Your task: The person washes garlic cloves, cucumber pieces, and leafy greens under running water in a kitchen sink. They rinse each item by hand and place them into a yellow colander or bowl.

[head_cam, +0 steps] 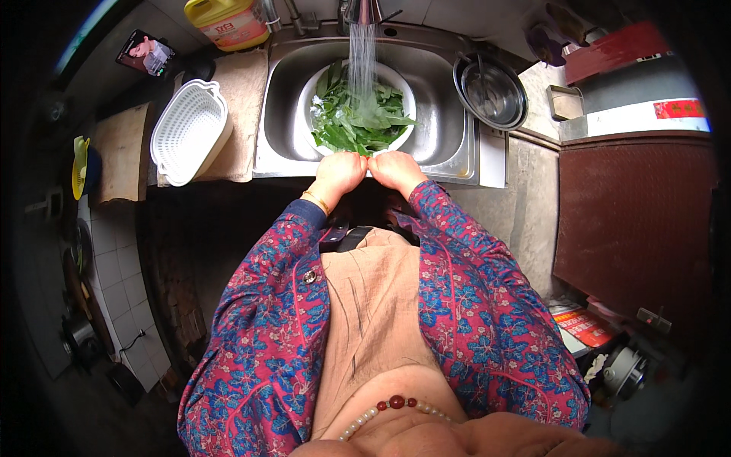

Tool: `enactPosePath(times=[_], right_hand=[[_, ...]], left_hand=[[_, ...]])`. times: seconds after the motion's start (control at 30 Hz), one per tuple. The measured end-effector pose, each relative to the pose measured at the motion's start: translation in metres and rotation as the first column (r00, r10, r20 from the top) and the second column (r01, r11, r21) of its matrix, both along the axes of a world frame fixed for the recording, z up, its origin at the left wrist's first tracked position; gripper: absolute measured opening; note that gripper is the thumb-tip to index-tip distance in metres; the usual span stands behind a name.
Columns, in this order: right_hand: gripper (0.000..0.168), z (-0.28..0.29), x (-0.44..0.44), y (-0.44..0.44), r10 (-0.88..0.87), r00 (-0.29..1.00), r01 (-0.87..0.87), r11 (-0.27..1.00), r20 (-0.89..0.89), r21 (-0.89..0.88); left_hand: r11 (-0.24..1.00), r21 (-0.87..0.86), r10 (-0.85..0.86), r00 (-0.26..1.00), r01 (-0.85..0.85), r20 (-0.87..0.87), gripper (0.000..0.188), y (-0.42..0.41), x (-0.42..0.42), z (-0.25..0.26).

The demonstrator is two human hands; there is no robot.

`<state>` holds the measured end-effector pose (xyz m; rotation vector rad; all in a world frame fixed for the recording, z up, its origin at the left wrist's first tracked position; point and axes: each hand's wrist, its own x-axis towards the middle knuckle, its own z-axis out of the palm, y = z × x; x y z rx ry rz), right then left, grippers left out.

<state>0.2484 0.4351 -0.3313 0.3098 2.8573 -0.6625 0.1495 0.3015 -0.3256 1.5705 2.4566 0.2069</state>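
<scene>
My left hand (341, 171) and my right hand (398, 170) meet knuckle to knuckle over the front rim of the steel sink (285, 163). Both have their fingers curled in, and a small orange-red thing (366, 158) shows between them. What it is cannot be told, since the hands hide most of it. Just beyond them, a white basin (406, 94) sits in the sink, heaped with green leaves (354, 120). Water (362, 54) streams from the faucet (363, 10) onto the leaves.
A white plastic strainer basket (193, 128) stands left of the sink, near a yellow detergent jug (228, 25) and a phone or tablet (145, 52) with a lit screen. Nested metal bowls (491, 94) rest by the sink's right edge. A brown panel (628, 211) stands at right.
</scene>
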Motion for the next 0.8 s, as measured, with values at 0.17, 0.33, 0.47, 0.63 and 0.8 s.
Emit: enactPosePath(times=[0.17, 0.33, 0.47, 0.63, 0.8], right_hand=[[0.042, 0.003, 0.006, 0.0, 0.03, 0.998, -0.026, 0.997, -0.056, 0.07], [0.043, 0.001, 0.011, -0.004, -0.097, 0.993, 0.095, 0.995, -0.062, -0.022], [0.043, 0.004, 0.015, -0.005, -0.128, 0.985, 0.124, 0.991, -0.114, -0.045], [0.042, 0.004, 0.019, -0.007, -0.1, 0.963, 0.099, 0.995, -0.251, -0.017], [0.041, 0.005, 0.018, -0.005, -0.116, 0.965, 0.117, 0.993, -0.235, -0.01]], left_hand=[[0.996, 0.065, -0.056, 0.992, 0.064, -0.11, 0.033, -0.003, 0.004, -0.004], [0.982, 0.18, -0.023, 0.983, 0.057, -0.185, 0.027, -0.007, 0.005, -0.014], [0.975, 0.211, -0.025, 0.974, 0.075, -0.227, 0.031, -0.006, 0.007, -0.014], [0.98, 0.196, 0.052, 0.985, -0.019, -0.165, 0.036, -0.006, 0.005, -0.02], [0.986, 0.083, 0.149, 0.988, -0.146, -0.034, 0.038, 0.001, 0.009, 0.004]])
